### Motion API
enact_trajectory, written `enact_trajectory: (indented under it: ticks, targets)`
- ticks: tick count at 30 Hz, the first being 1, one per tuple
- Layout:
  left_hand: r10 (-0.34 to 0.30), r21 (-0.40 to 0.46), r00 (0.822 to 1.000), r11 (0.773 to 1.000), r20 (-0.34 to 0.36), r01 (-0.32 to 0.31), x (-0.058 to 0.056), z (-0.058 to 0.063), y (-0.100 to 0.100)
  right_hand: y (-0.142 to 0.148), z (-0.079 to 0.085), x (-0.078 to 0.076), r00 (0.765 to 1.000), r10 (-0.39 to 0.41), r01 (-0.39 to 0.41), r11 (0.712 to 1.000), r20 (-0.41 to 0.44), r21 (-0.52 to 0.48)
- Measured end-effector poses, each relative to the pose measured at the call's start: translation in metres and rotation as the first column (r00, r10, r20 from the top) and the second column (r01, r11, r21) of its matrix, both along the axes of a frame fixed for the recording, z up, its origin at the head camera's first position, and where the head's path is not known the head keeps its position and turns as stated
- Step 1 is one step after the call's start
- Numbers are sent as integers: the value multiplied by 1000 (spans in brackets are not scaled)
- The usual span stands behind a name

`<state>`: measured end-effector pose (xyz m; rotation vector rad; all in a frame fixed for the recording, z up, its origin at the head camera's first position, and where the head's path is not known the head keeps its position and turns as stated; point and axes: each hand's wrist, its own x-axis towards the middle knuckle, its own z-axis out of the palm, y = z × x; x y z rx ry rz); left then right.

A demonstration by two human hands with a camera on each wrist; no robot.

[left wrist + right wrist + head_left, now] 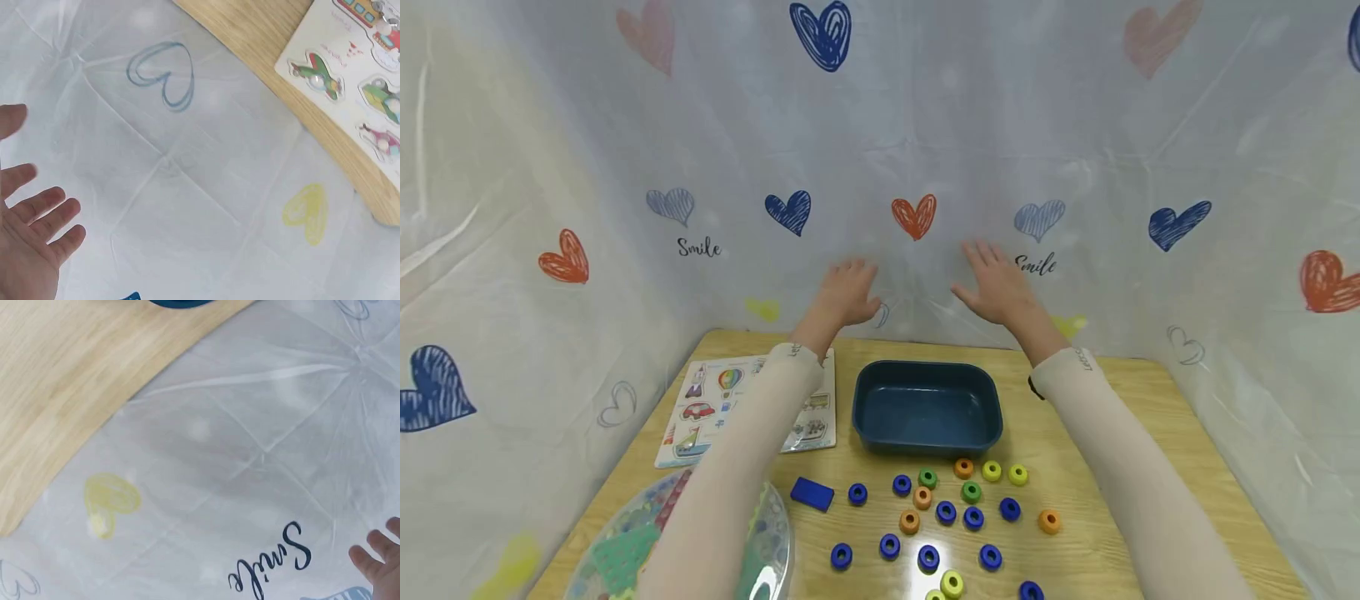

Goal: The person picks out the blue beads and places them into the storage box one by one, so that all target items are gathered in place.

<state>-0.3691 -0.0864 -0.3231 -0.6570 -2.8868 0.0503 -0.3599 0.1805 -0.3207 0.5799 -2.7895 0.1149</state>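
Note:
Both arms reach forward over the table, hands raised near the curtain behind it. The left hand (pixel 847 293) has its fingers extended and holds nothing; the left wrist view shows its spread fingers (pixel 47 212). Fingers straight and thumb out to the side, the right hand (pixel 997 283) is likewise without any object. Between and below the hands sits a dark blue rectangular tray (pixel 927 442). In front of it, small ring-shaped beads in blue (pixel 973 518), green (pixel 972 492), orange (pixel 1049 522) and yellow (pixel 1018 475) lie scattered on the wooden table (pixel 1105 500).
A picture puzzle board (pixel 700 414) lies at the table's left, partly behind the left sleeve. Nearer stands a clear round container (pixel 778 533) with colourful pieces, a blue block (pixel 812 494) beside it. A white curtain (pixel 865 125) printed with hearts surrounds the table.

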Motion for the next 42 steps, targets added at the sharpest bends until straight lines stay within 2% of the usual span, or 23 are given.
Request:
enact_trajectory:
  ticks: [4, 8, 13, 16, 18, 21, 25, 27, 30, 33, 37, 39, 42]
  targets:
    - [-110, -6, 994, 994, -12, 110, 18, -11, -7, 6, -15, 11, 997, 79, -79, 996, -11, -49]
    - [-191, 67, 981, 980, 33, 189, 42, -29, -16, 13, -37, 22, 993, 119, -120, 987, -10, -110]
    - [-273, 237, 953, 942, 131, 237, 77, -52, -34, 21, -64, 37, 989, 100, -67, 962, 111, -265]
    - [-322, 332, 924, 911, 207, 243, 96, -67, -47, 27, -80, 46, 980, 76, -3, 932, 186, -361]
    - [-353, 375, 907, 892, 231, 251, 107, -79, -55, 32, -91, 51, 973, 67, 34, 907, 222, -421]
    - [-389, 432, 885, 865, 255, 256, 121, -100, -63, 39, -112, 60, 960, 75, 78, 852, 268, -518]
    - [-459, 538, 843, 802, 280, 258, 141, -125, -68, 44, -140, 70, 930, 107, 151, 761, 352, -631]
    - [-495, 593, 821, 764, 285, 254, 148, -136, -69, 42, -151, 73, 912, 114, 196, 723, 395, -662]
    - [-513, 636, 808, 734, 288, 239, 158, -150, -67, 38, -164, 75, 888, 114, 264, 665, 445, -699]
    - [-502, 648, 804, 734, 318, 202, 165, -163, -65, 31, -173, 77, 877, 104, 320, 601, 469, -732]
    - [-512, 656, 778, 734, 364, 176, 173, -175, -61, 24, -180, 79, 872, 75, 381, 514, 483, -768]
    - [-527, 665, 765, 725, 371, 177, 175, -178, -60, 22, -182, 80, 873, 60, 397, 491, 485, -775]
    - [-531, 667, 765, 722, 364, 184, 176, -181, -59, 20, -184, 81, 879, 36, 403, 479, 476, -780]
